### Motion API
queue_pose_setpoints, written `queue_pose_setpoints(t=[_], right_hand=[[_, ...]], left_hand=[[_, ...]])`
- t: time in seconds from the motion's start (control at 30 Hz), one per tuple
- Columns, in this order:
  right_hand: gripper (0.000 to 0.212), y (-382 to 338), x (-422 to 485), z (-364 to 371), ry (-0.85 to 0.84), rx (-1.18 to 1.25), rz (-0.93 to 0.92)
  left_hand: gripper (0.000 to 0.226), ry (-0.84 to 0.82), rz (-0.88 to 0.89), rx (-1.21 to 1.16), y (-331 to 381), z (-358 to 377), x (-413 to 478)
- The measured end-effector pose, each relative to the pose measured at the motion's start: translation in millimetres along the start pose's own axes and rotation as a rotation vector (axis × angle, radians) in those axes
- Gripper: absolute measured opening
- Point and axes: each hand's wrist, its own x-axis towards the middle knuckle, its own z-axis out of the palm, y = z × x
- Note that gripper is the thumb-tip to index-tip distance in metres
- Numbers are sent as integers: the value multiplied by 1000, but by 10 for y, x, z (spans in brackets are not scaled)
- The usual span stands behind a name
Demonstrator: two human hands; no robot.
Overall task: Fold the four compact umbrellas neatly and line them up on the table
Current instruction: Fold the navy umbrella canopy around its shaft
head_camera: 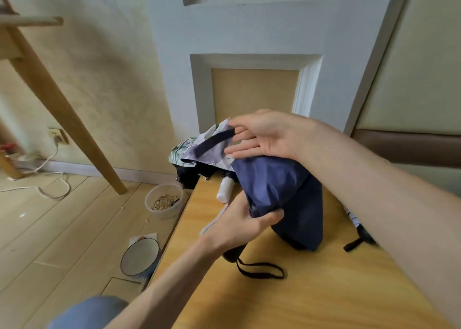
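While the left hand [245,222] clamps its grip round the gathered lower cloth of the navy umbrella [279,186], just above a black handle [232,254], the right hand [264,139] reaches to the far side. It appears to pinch the end of the dark closure strap [214,143] between thumb and forefinger, the other fingers straight.

Position: the navy umbrella stands roughly upright near the middle of the desk [311,298], with its wrist loop [259,271] lying toward the near edge. The canopy is bunched, not rolled tight, and the strap is unfastened.

Step in hand, as judged: wrapping and securing this umbrella. The next move calls for drawing the strap taut round the bundled cloth while the left grip stops the folds springing loose, then pressing it onto its fastening.

Also noted:
- At the far left corner, a floral umbrella [184,151] lies loose over a black umbrella [187,179], with a white handle [224,191] beside them.
- Another umbrella [354,219] shows partly under the right forearm.

None is lined up. Progress is judged early.
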Motion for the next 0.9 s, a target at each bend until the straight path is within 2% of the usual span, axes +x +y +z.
queue_pose_setpoints(t=[0.1, 0.23, 0.33, 0.4, 0.47, 0.57, 0.73, 0.8, 0.9], right_hand=[[31, -2, 126, -32, -15, -104, 35], [21, -28, 4, -226, 29, -61, -175], [12, 12, -150, -473, 289, -164, -415], [11, 56, -237, -680, 441, -315, -497], [6, 107, -326, -857, 409, -511, -434], [18, 219, -386, -947, 249, -654, -278], [14, 252, -252, -879, 237, -472, -300], [11, 242, -195, -861, 243, -468, -314], [6, 241, -143, -815, 302, -485, -433]], left_hand=[[23, -49, -23, -64, 51, 14, -42], [25, -52, -62, -151, 91, 23, -56], [21, -27, -78, -222, 109, -13, -28], [20, -30, -79, -271, 114, -48, -18], [23, -31, -75, -322, 126, -64, -29], [22, -23, -80, -344, 123, -65, -44], [31, -4, -49, -169, 51, -30, -27], [35, 36, 6, -115, 22, -9, -14], [34, 58, 102, -65, 22, -11, -17]])
